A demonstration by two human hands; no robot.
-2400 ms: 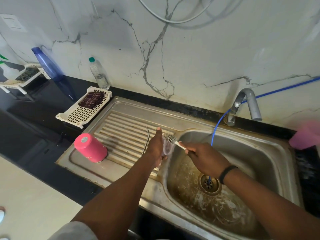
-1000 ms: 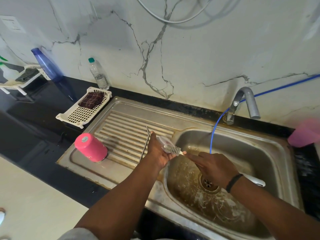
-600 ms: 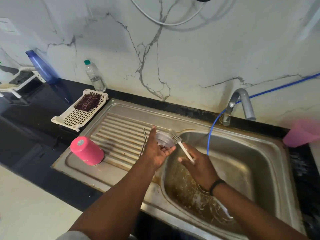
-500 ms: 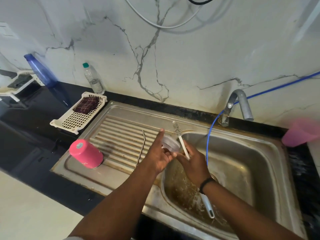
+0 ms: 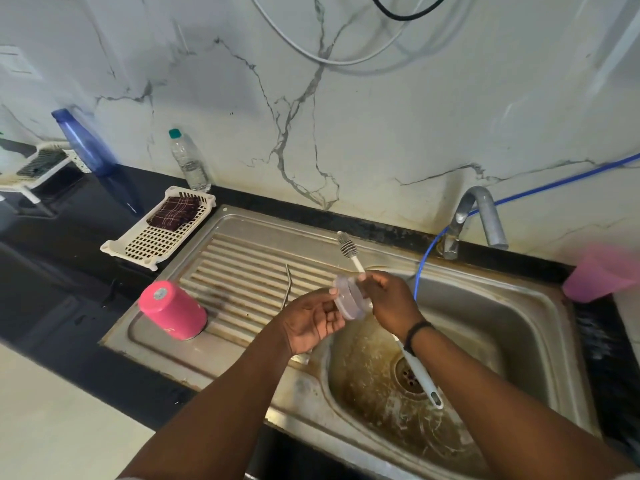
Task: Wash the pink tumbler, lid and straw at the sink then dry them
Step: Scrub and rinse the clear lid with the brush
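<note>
- While my right hand grips both brush and clear lid over the sink, my left hand hangs loosely beside the lid, holding nothing.
- Left of the sink, the pink tumbler stands upside down and the straw lies flat.

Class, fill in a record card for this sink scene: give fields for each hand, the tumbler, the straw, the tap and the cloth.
Left hand: palm up, fingertips touching the clear lid
Right hand: holds lid and bottle brush, bristles pointing up
Pink tumbler: upside down on the drainboard
Metal straw: lying on the drainboard
Tap: no water visible
Checked cloth: in the white basket
</note>
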